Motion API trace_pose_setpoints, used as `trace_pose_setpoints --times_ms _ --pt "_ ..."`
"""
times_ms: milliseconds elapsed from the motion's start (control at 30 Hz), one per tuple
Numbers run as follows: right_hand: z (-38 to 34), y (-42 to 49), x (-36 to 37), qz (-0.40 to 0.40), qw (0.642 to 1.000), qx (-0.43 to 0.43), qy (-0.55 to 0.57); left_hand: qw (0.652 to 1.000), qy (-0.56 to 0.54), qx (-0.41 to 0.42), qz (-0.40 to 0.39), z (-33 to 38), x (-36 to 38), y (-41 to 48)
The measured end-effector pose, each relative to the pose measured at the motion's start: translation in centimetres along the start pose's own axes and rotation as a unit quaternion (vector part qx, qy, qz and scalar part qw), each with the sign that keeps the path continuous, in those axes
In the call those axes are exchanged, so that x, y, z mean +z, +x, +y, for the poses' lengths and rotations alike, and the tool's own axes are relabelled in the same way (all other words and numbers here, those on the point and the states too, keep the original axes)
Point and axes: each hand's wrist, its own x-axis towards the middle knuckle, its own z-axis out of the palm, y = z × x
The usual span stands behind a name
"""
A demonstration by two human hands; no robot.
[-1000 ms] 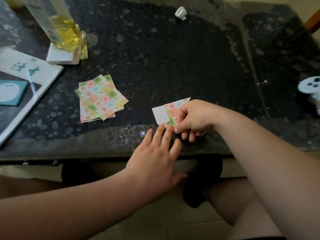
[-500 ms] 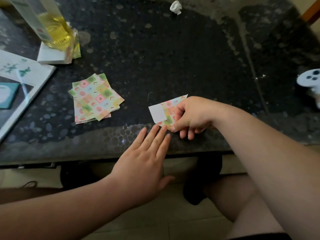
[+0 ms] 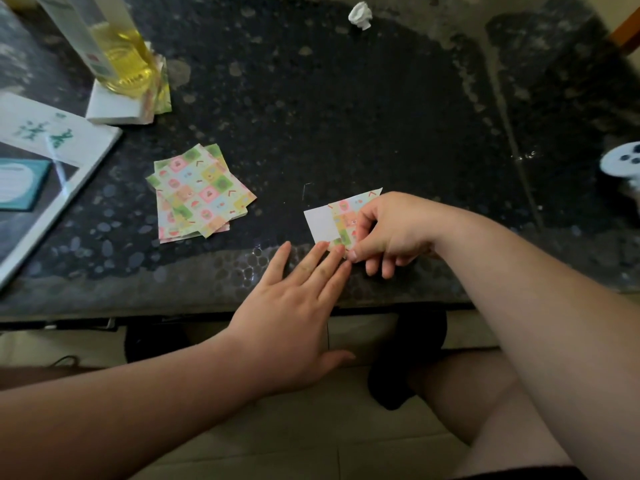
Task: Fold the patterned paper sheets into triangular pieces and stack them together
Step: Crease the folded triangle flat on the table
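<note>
Green characters on the white booklet (image 3: 45,133) and the label on the bottle (image 3: 98,62) are too blurred to read.

Views: one, head-worn, wide-angle. Position: above the near edge of the dark table (image 3: 346,116), at the seated person's eye point. Facing: forward and steeply down; table fills the upper half, lap and floor the lower. Nearness: close, the hands large in frame; forearms enter from the bottom corners, left hand (image 3: 294,306) and right hand (image 3: 394,226) meeting at the patterned sheet (image 3: 322,225) near frame centre. Cropped at edges: bottle (image 3: 117,53) upper left, white device (image 3: 623,161) right.
</note>
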Motion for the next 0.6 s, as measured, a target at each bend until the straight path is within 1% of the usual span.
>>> trace_pose_setpoints --times_ms 133,267,467,600 --pt "-0.1 0.0 -0.1 -0.002 1.0 -0.001 0.002 1.0 -0.005 0.0 -0.004 -0.1 -0.3 0.0" --pt "0.0 0.2 -0.2 -0.007 1.0 0.005 0.003 1.0 -0.006 -0.006 -0.025 -0.3 -0.9 0.4" --pt "0.3 0.1 -0.3 -0.003 1.0 0.001 0.027 0.999 -0.02 -0.022 0.01 -0.5 -1.2 0.9" --pt "0.4 0.2 -0.3 0.002 0.999 0.005 0.035 1.0 -0.011 -0.026 -0.007 -0.6 -1.7 1.0"
